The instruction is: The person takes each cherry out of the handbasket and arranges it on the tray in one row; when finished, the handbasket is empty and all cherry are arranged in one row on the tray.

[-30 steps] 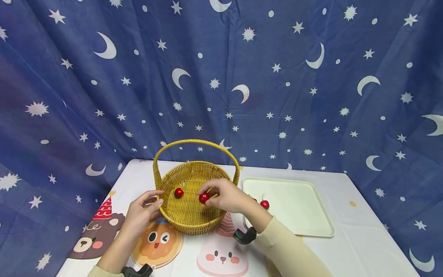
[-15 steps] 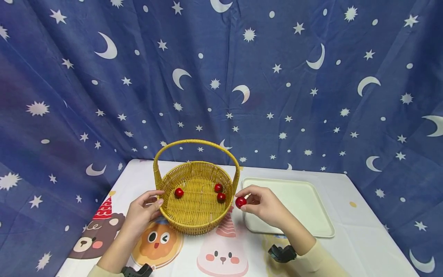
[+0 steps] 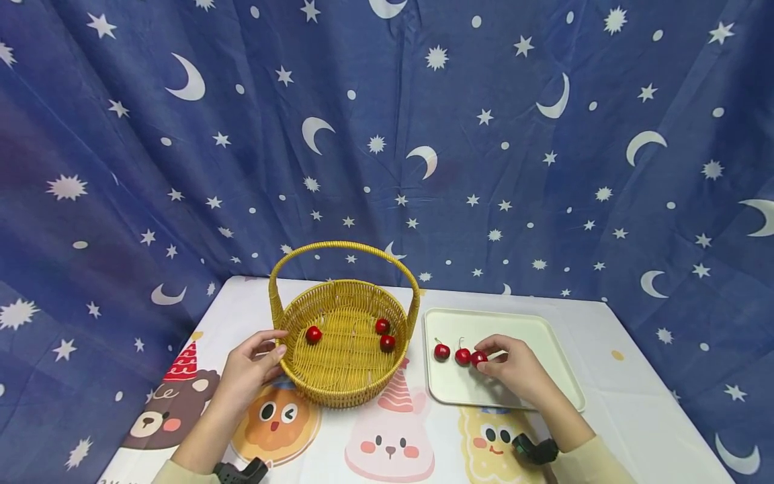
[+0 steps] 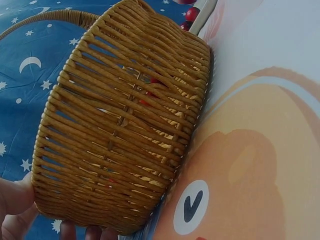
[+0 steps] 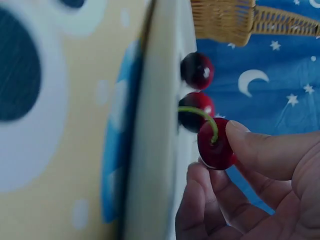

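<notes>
My left hand (image 3: 250,366) holds the left rim of a yellow wicker basket (image 3: 338,396) with a tall arched handle; in the left wrist view the thumb lies at the rim. Three red cherries lie inside, one cherry (image 3: 313,335) at the left and two at the right. Over the cream tray (image 3: 520,396), my right hand (image 3: 520,370) pinches a dark red cherry (image 5: 216,145) between thumb and fingers, its green stem showing in the right wrist view. Right beside it is another cherry (image 3: 462,356), with a further cherry (image 3: 442,351) to its left, both on the tray.
A white tablecloth (image 3: 629,417) with printed cartoon faces covers the table. Behind it hangs a blue curtain (image 3: 363,101) with moons and stars. The basket's arched handle (image 3: 345,245) rises over the basket, and the tray stands close to its right.
My right hand has moved right, from over the basket past the tray's left edge to over the tray, carrying a cherry. My left hand has stayed at the basket rim.
</notes>
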Motion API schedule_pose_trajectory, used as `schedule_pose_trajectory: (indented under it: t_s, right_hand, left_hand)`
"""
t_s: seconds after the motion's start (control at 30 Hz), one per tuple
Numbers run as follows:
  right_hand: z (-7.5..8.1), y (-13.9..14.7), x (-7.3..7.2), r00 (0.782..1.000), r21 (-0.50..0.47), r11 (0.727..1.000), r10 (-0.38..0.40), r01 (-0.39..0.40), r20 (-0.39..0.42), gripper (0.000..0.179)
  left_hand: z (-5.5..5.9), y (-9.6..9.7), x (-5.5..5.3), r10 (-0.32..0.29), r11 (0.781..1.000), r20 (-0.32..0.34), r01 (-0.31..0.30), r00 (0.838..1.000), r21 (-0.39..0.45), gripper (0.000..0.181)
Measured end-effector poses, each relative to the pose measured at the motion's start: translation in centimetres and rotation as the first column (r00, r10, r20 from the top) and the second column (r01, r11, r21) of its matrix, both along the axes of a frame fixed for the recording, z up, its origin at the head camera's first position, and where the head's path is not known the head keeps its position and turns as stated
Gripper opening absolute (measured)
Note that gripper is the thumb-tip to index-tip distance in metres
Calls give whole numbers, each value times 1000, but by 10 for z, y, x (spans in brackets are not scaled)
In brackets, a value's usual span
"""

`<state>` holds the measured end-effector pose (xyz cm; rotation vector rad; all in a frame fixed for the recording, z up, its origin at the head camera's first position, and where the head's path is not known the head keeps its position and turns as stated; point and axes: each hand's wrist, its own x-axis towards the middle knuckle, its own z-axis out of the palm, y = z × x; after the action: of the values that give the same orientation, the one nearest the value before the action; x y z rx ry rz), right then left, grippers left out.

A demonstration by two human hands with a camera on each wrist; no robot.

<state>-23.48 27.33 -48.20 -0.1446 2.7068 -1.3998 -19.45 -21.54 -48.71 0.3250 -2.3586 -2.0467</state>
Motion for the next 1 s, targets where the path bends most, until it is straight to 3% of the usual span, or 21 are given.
schedule_pose_trajectory:
  t_s: [0.33, 1.0]
  right_hand:
    - [-19, 10, -12, 996, 80, 993, -86, 83, 28, 25]
    - [-21, 15, -15, 995, 88, 991, -99, 97, 25, 27]
  left_hand:
    - [1, 1, 0, -6, 1000, -25, 6, 1000, 3, 42]
    - [-1, 0, 0, -3, 1000, -15, 3, 1000, -5, 43]
